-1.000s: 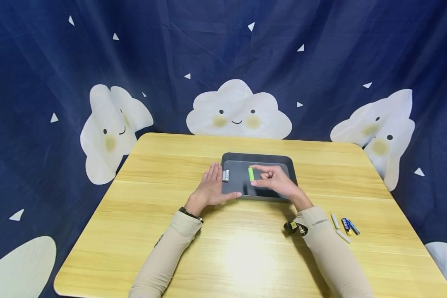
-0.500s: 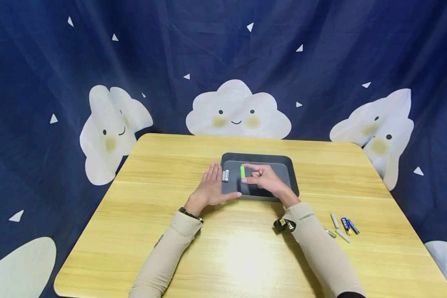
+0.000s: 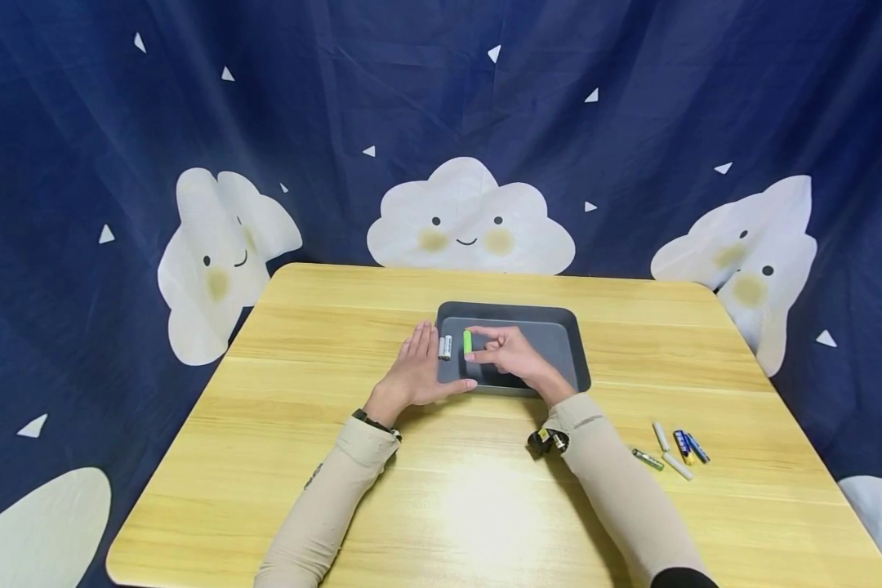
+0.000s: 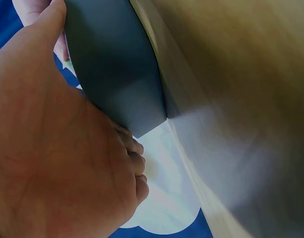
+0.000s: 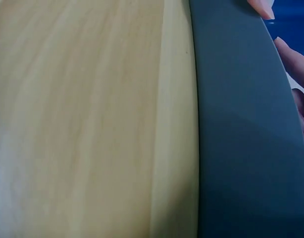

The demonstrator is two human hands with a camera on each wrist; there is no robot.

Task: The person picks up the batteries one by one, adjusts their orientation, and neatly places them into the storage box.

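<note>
In the head view, my left hand point(image 3: 419, 367) lies along the left end of a dark grey tray point(image 3: 540, 347), fingers straight and thumb reaching to the front rim. My right hand point(image 3: 514, 355) pinches a bright green battery point(image 3: 467, 343) by its two ends between thumb and forefinger, over the tray's left part. Just left of it, white-grey batteries point(image 3: 445, 348) lie side by side in the tray, beside my left fingers. The left wrist view shows the tray's outer wall point(image 4: 117, 69) past my palm; in the right wrist view the front wall point(image 5: 246, 124) hides most of the right hand.
On the wooden table point(image 3: 301, 351), right of my right sleeve, lie two whitish batteries point(image 3: 678, 466), a blue-and-yellow one point(image 3: 683, 447), a blue one point(image 3: 697, 448) and a dark green one point(image 3: 648, 459). A navy curtain point(image 3: 441, 98) with clouds hangs behind the table.
My right hand has moved left across the tray with the green battery, closer to the white-grey ones. The dark green battery has come out from behind the right sleeve. My left hand stays put.
</note>
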